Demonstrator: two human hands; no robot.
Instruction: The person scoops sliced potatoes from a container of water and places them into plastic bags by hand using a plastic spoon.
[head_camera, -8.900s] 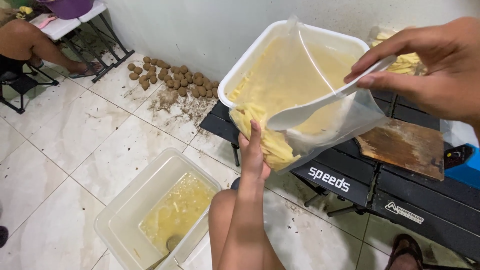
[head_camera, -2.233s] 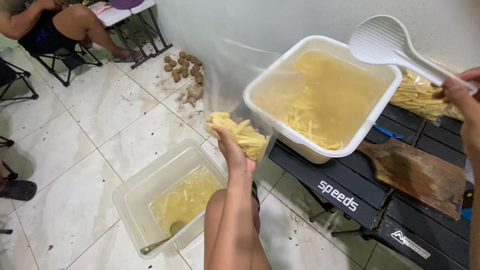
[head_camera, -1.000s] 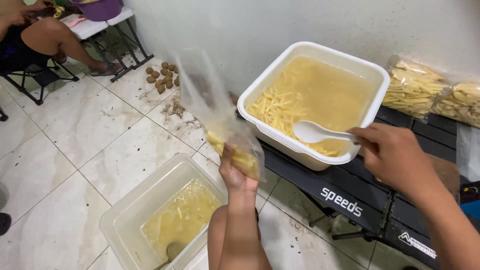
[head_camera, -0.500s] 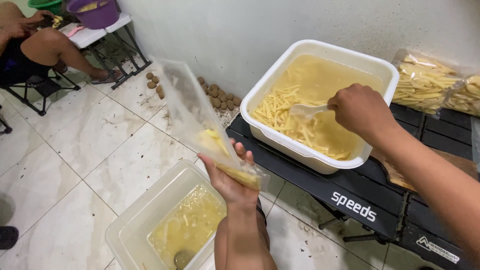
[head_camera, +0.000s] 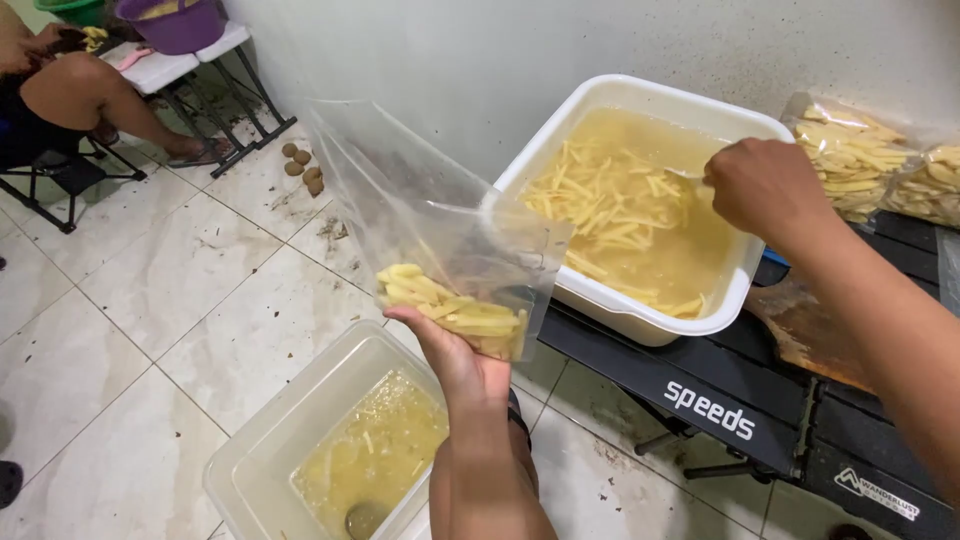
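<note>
- Holding position: left hand (head_camera: 455, 360) cups the clear plastic bag (head_camera: 440, 230) from below, fingers closed under its potato strips (head_camera: 455, 308), just off the black table's (head_camera: 760, 420) front edge.
- Right hand (head_camera: 765, 185) is fisted on a utensil handle over the white tub's (head_camera: 640, 310) right rim.
- Clear floor tub (head_camera: 270, 440) sits below.

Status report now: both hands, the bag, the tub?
Left hand holds clear bag, potato strips at bottom. Right hand over white tub, dipping tool into strips and water. Nothing in the way.
</note>
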